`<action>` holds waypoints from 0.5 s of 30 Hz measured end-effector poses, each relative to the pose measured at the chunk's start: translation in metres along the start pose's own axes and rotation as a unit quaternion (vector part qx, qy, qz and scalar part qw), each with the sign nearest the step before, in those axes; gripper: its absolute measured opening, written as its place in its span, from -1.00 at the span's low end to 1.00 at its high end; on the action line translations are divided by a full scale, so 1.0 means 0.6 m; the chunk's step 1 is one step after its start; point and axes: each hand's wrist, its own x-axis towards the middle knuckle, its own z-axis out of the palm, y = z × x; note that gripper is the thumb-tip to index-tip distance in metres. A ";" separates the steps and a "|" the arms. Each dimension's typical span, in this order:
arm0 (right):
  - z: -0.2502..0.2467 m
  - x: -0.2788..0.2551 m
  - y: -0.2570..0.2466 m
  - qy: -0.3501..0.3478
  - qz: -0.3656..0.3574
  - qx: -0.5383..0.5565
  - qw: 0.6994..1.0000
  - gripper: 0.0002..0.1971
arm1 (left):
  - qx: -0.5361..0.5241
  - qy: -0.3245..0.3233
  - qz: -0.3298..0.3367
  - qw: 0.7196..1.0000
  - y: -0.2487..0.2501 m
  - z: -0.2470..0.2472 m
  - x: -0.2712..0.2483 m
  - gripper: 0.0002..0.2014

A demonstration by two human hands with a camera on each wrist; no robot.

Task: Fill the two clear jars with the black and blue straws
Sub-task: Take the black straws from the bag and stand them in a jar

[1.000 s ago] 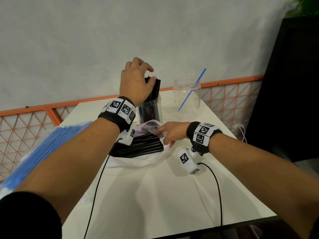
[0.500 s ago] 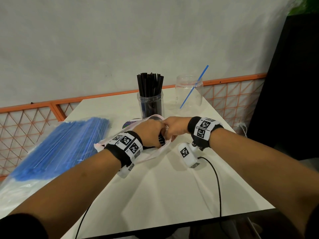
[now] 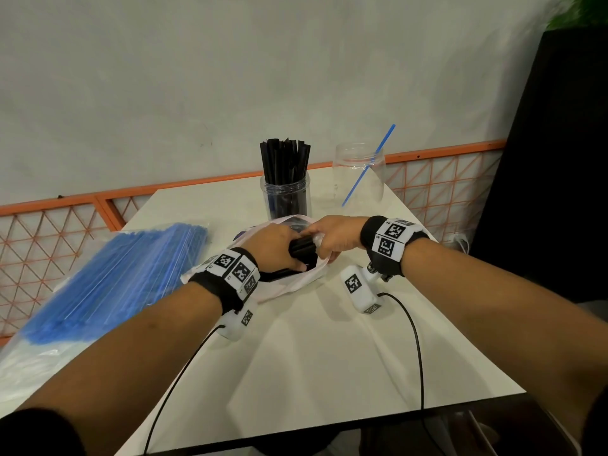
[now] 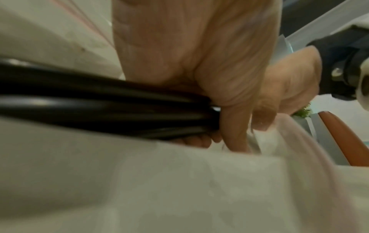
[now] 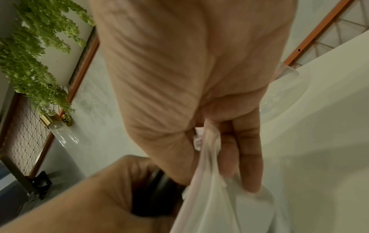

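The left hand (image 3: 274,246) is curled round a bundle of black straws (image 3: 302,249) at the mouth of a thin clear plastic bag (image 3: 289,284), thumb on one side and fingers wrapped under, as the left wrist view shows with the straws (image 4: 103,104) running out of the fist; the right hand (image 3: 334,236) meets it from the other side and pinches the rim of the same bag between thumb and curled fingers, the film (image 5: 207,157) bunched against them in the right wrist view; both hands sit low over the white table (image 3: 329,350), knuckles almost touching; just behind them stands a clear jar (image 3: 285,197) packed with upright black straws (image 3: 284,162); beside it, to the right, a second clear jar (image 3: 358,174) holds a single blue straw (image 3: 368,166) leaning out over its rim; to the left, well apart from the hands, a clear bag of blue straws (image 3: 115,281) lies flat on the table; an orange lattice railing (image 3: 65,225) runs behind the table against a grey wall
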 end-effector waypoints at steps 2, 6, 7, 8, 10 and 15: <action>0.002 0.003 0.000 -0.005 0.007 0.001 1.000 -0.51 | -0.108 0.017 -0.001 0.994 -0.002 -0.014 -0.002 -0.84; 0.010 0.009 -0.003 -0.015 0.006 -0.020 1.000 -0.46 | -0.373 0.050 -0.010 0.926 0.016 -0.059 -0.008 -0.86; 0.011 0.011 -0.004 -0.020 0.006 -0.027 0.999 -0.41 | -0.425 0.070 -0.006 0.902 0.024 -0.073 -0.012 -0.87; 0.012 0.011 -0.006 -0.026 0.005 -0.030 0.999 -0.37 | -0.469 0.088 0.003 0.879 0.033 -0.086 -0.015 -0.88; 0.012 0.015 -0.006 -0.032 0.001 -0.032 0.999 -0.33 | -0.524 0.115 0.033 0.844 0.051 -0.112 -0.021 -0.88; 0.016 0.022 -0.001 -0.018 -0.005 -0.023 1.000 -0.54 | -0.628 0.114 0.131 0.759 0.088 -0.145 -0.039 -0.87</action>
